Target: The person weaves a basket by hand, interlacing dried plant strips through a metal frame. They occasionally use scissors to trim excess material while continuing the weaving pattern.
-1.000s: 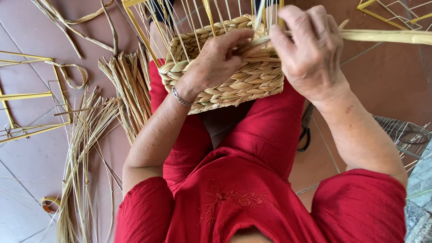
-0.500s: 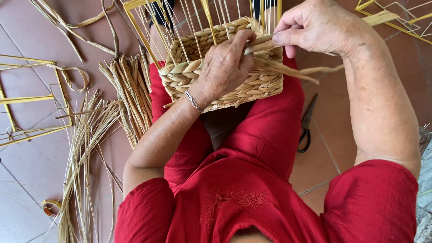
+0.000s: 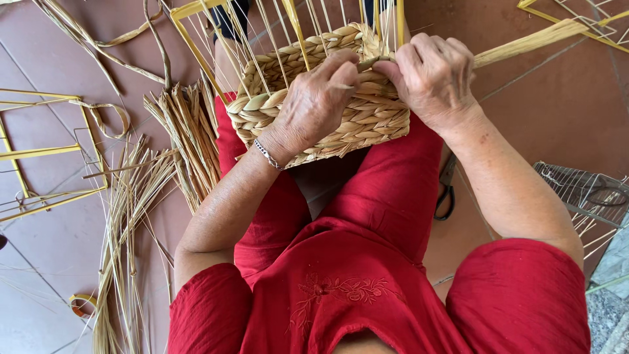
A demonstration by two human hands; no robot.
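The flat straw strand [image 3: 524, 44] runs as one long band from the upper right of the view down and leftward to the rim of the half-woven straw basket [image 3: 327, 105], which rests on the person's lap over red trousers. Its long axis lies slanted, its free length off to the right, well clear of the basket, while its near end meets the rim between the two hands. The right hand [image 3: 432, 82] is nearer to it: its grip is pressed together, pinching the strand just where it reaches the weave. The left hand [image 3: 314, 105] lies across the basket's woven wall, fingers curled and pressing the braid beside that same spot, almost touching the right fingertips. Thin upright stakes [image 3: 288, 33] rise from the rim behind both hands. On the tiled floor [image 3: 59, 275] to the left lie a bundle of loose straw [image 3: 183, 137] and yellow wire frames [image 3: 39, 151]; scissors [image 3: 447, 193] rest beside the right thigh.
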